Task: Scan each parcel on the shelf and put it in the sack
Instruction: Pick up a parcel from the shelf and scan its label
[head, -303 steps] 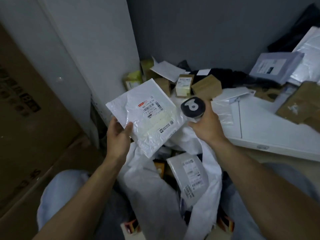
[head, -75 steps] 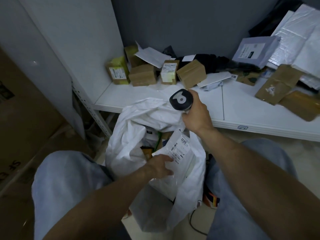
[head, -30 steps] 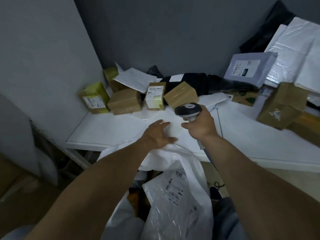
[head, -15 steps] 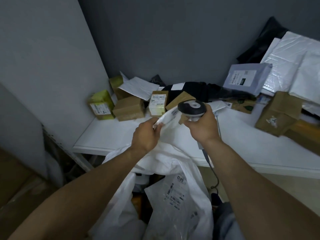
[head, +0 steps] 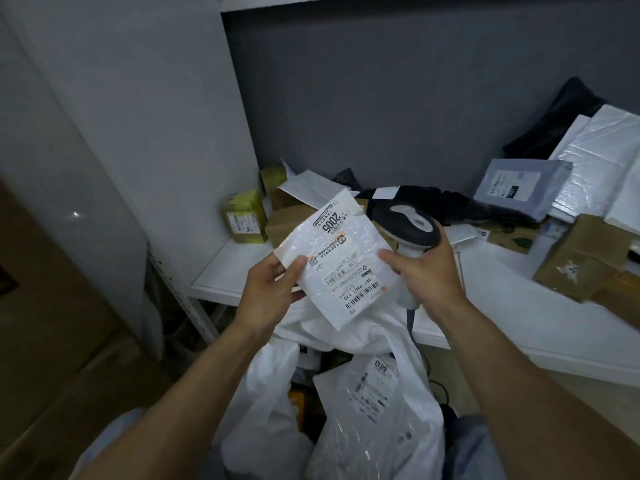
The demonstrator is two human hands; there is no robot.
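Observation:
My left hand (head: 272,294) pinches the lower left edge of a white poly-mailer parcel (head: 341,261) with a printed label marked 2005, held up above the sack. My right hand (head: 427,275) grips the handle of a black and white barcode scanner (head: 407,225), whose head sits just right of the parcel's top; the thumb touches the parcel's right edge. The white sack (head: 346,410) hangs open below my hands, with a white labelled parcel (head: 372,386) marked 6813 inside it.
The white shelf (head: 485,306) carries several brown boxes (head: 581,258), yellow-taped boxes (head: 244,216), a grey mailer (head: 519,188), white mailers (head: 599,161) and black bags (head: 433,199). A white side panel (head: 138,133) stands at the left, cardboard cartons (head: 45,306) beside it.
My left hand lifted the white mailer off the shelf and turned its label up toward me. The scanner hand has come up beside it.

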